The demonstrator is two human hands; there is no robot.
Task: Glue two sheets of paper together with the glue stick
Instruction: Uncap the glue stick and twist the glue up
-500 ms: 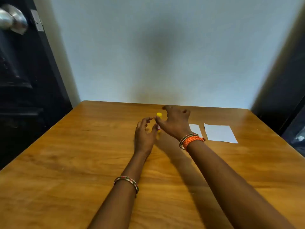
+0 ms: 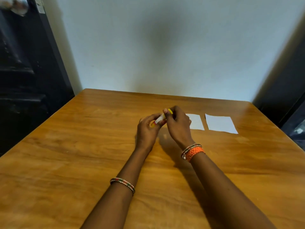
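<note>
A wooden table (image 2: 82, 162) fills the lower half of the frame, its far edge against a pale wall (image 2: 165, 47) that carries a soft dark shadow in the middle. A dark door (image 2: 24, 71) stands at the upper left (its round metal knob (image 2: 18, 5) is blurred). Dark furniture (image 2: 283, 80) edges the right side.

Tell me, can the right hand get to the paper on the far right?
Probably yes. The right hand grips the glue stick with the left hand, but bare table lies between it and that paper.

No legible text anywhere — glue stick (image 2: 159, 119) label blurred.
</note>
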